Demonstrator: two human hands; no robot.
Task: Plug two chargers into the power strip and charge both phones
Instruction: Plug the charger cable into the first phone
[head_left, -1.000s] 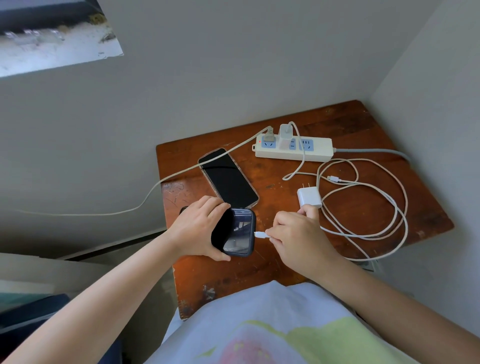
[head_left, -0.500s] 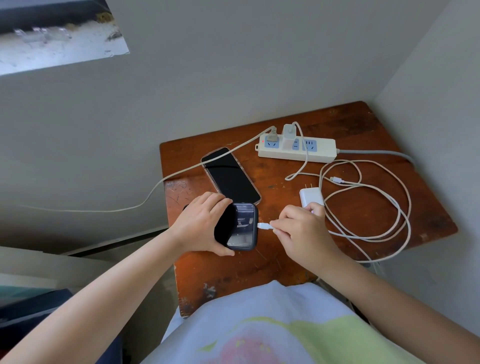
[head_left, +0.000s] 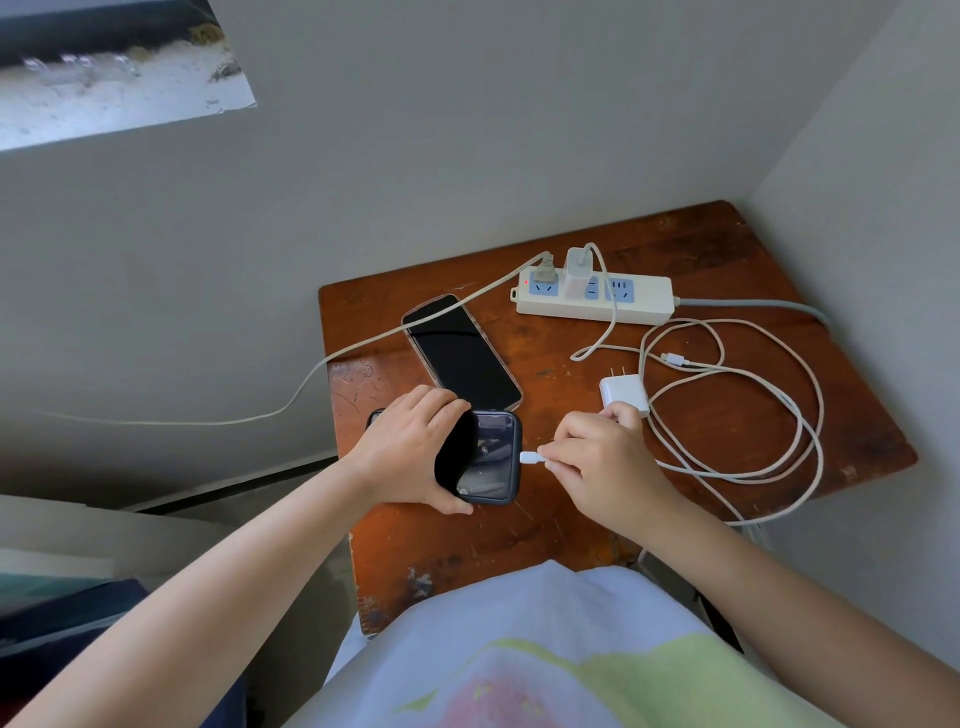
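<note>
My left hand (head_left: 413, 449) grips a dark-cased phone (head_left: 491, 457) lying on the wooden table (head_left: 727, 426). My right hand (head_left: 605, 462) pinches a white cable connector (head_left: 531, 458) whose tip touches the phone's right edge. A second phone (head_left: 460, 351) with a black screen lies behind it. The white power strip (head_left: 595, 296) at the back holds one white charger (head_left: 576, 270) and a grey plug. A second white charger (head_left: 623, 395) lies loose on the table, prongs up.
White cables (head_left: 753, 415) coil in loops over the right half of the table. A grey cord (head_left: 260, 415) runs off the left edge. Walls enclose the table at the back and right. My lap with light clothing is at the near edge.
My right hand has brought the connector leftward until it meets the phone's edge. My left hand has kept its hold on the phone.
</note>
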